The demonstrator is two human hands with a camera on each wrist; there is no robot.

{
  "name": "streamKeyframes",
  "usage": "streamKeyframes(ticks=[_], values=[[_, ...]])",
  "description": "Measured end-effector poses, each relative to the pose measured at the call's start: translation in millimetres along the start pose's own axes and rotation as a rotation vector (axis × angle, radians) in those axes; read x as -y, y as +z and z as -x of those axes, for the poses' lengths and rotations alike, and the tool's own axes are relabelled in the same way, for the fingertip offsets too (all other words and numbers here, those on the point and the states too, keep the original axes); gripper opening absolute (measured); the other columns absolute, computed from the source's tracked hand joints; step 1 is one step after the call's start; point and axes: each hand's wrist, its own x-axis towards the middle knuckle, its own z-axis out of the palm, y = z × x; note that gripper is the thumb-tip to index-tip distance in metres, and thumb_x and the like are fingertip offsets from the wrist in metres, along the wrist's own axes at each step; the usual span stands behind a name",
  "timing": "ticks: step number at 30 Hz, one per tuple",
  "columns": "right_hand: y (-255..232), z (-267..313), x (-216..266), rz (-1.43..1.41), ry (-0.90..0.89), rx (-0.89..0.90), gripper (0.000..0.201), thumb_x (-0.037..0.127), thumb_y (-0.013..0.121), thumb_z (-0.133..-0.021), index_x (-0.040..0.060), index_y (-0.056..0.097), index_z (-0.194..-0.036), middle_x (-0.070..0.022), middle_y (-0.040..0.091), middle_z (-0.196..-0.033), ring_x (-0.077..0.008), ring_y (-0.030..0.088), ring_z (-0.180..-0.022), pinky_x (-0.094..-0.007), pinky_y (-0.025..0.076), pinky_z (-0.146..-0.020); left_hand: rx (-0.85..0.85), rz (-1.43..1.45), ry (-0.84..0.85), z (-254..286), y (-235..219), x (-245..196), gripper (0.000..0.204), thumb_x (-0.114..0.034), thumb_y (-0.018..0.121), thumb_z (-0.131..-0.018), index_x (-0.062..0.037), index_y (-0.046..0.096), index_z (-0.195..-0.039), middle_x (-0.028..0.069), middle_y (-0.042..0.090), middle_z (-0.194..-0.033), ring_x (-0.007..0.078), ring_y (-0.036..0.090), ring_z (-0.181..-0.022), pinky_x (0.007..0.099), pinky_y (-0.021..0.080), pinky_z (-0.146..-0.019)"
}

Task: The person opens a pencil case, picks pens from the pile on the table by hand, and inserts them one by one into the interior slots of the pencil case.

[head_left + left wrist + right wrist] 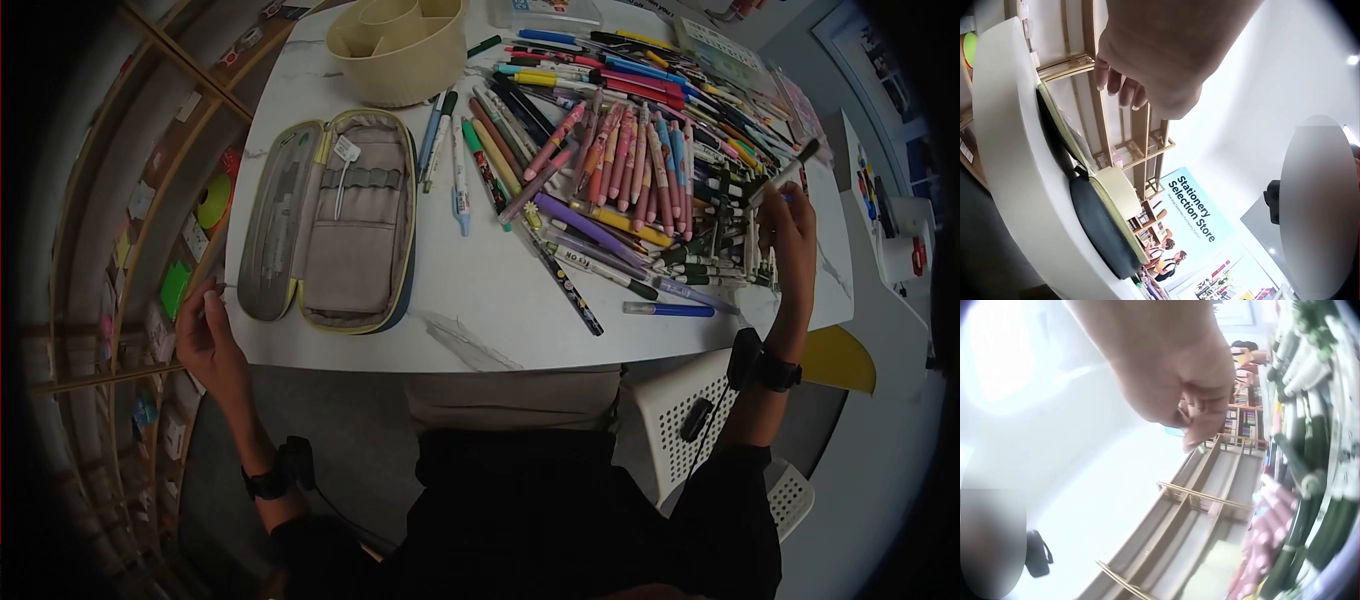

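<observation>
**Desk:** What have you got on the right side?

**Me:** I've got the right hand [790, 235] up at the far right of the pen pile [640, 150], fingers curled and pinching a dark pen [785, 172] with a pale barrel; the pen is lifted clear of the pile and tilted, tip pointing up and away from the person; in the right wrist view the fingers [1200, 422] are bunched, though the pen itself is too blurred there to make out.

**Desk:** And the left?

**Me:** The left hand [205, 335] sits at the near left edge of the white table [480, 310], well apart from the pen pile; fingers loosely curled, holding nothing I can see; in the left wrist view the fingertips [1119, 87] hang relaxed just above the table edge.

**Desk:** What's between the hands?

**Me:** An open pencil case [335, 220] lies flat to the left of the pen pile, grey lining up, yellow-green rim; just beyond it, still left of the pile, stands a cream organiser tub [400, 45]; a blue pen [668, 310] lies alone on the near side of the pile.
</observation>
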Motion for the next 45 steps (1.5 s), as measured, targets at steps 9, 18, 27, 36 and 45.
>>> streamKeyframes(ticks=[9, 18, 27, 36, 45], values=[[35, 29, -8, -0.432, -0.311, -0.154, 0.028, 0.020, 0.049, -0.100, 0.0023, 0.046, -0.121, -0.0118, 0.062, -0.094, -0.0124, 0.058, -0.068, -0.0264, 0.046, -0.056, 0.018, 0.113, 0.003, 8, 10, -33, 0.027, -0.020, 0.054, -0.098, 0.0000, 0.062, -0.114, 0.0099, 0.065, -0.106, 0.0149, 0.060, -0.099, 0.0293, 0.046, -0.087], [130, 102, 142, -0.383, -0.489, 0.419, 0.022, 0.014, 0.050, -0.095, 0.0007, 0.052, -0.113, -0.0093, 0.061, -0.090, -0.0128, 0.059, -0.065, -0.0243, 0.047, -0.059, 0.384, 0.423, 0.126, 15, 50, -116, 0.027, -0.012, 0.059, -0.093, 0.0024, 0.060, -0.116, 0.0090, 0.063, -0.101, 0.0135, 0.060, -0.094, 0.0284, 0.047, -0.084], [238, 177, 142, -0.193, -0.682, 0.772, 0.039, 0.011, 0.067, -0.083, -0.0072, 0.049, -0.112, -0.0195, 0.062, -0.072, -0.0364, 0.063, -0.061, -0.0412, 0.050, -0.053, 0.397, 0.444, -0.195, 43, 48, -105, 0.020, -0.007, 0.063, -0.090, 0.0037, 0.064, -0.107, 0.0052, 0.064, -0.083, 0.0089, 0.062, -0.075, 0.0228, 0.048, -0.063], [263, 169, 115, -0.038, -0.651, 0.670, 0.045, 0.010, 0.070, -0.080, 0.0010, 0.053, -0.121, -0.0156, 0.060, -0.086, -0.0317, 0.062, -0.066, -0.0392, 0.050, -0.057, 0.274, -0.339, -0.070, -75, 34, 38, 0.029, -0.025, 0.071, -0.084, 0.0005, 0.071, -0.098, 0.0126, 0.067, -0.067, 0.0098, 0.061, -0.060, 0.0255, 0.046, -0.057], [278, 171, 106, -0.017, -0.653, 0.607, 0.033, 0.011, 0.067, -0.082, 0.0006, 0.059, -0.113, -0.0126, 0.055, -0.083, -0.0321, 0.059, -0.065, -0.0407, 0.048, -0.056, 0.324, -0.193, 0.017, -67, 53, 27, 0.023, -0.023, 0.069, -0.085, -0.0003, 0.072, -0.091, 0.0165, 0.065, -0.070, 0.0150, 0.062, -0.063, 0.0278, 0.048, -0.061]])
